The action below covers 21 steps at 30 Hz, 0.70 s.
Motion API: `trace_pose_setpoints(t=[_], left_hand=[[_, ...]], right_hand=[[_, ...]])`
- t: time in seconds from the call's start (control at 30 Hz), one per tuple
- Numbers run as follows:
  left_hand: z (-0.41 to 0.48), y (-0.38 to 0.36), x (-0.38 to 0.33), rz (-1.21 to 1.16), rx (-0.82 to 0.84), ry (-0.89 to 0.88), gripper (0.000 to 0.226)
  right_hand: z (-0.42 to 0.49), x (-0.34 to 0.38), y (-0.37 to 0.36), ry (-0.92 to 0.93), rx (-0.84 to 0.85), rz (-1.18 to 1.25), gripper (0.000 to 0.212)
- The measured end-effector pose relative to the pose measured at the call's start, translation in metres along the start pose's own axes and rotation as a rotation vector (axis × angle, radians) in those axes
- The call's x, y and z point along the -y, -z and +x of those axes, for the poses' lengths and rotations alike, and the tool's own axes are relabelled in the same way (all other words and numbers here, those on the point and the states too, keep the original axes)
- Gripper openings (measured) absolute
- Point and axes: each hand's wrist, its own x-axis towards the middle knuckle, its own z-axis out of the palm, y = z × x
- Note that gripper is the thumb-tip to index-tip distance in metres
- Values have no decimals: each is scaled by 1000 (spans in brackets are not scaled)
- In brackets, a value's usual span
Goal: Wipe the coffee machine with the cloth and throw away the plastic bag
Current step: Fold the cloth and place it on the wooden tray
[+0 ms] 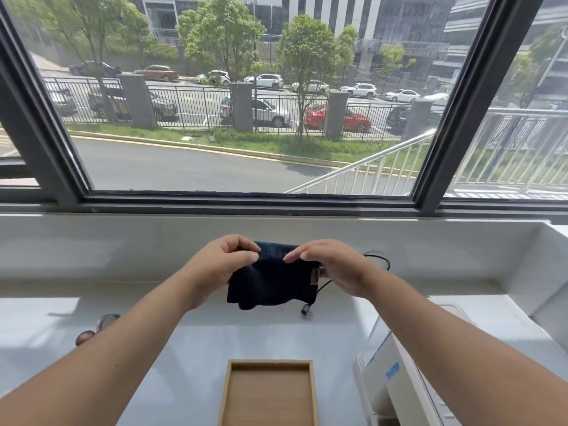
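Observation:
A dark navy cloth point(272, 281) hangs folded above the white counter, held up in front of the window. My left hand point(219, 267) pinches its upper left edge. Fingers of my right hand point(335, 269) grip its upper right edge near a small label. The white coffee machine point(396, 382) stands at the lower right, partly hidden under my right forearm. No plastic bag is visible.
A wooden tray point(226, 395) lies on the white counter point(190, 333) near the front. A black cable with a plug point(307, 312) trails behind the cloth. A round metal object point(104, 322) sits at the left. A raised white sill point(123, 241) and the window back the counter.

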Motion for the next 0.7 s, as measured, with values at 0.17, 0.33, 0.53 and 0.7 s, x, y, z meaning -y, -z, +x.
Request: trace_pose_setpoints(t=[0.17, 0.33, 0.53, 0.7], left_hand=[[7, -7, 10, 178, -122, -114, 43], [15, -6, 19, 249, -215, -119, 50], [18, -6, 38, 322, -204, -50, 16], [16, -16, 59, 315, -158, -2, 11]], right_hand=[[5, -9, -9, 73, -200, -56, 33], [8, -20, -13, 23, -240, 7, 38], [6, -38, -18, -45, -223, 18, 14], [5, -54, -25, -97, -227, 23, 15]])
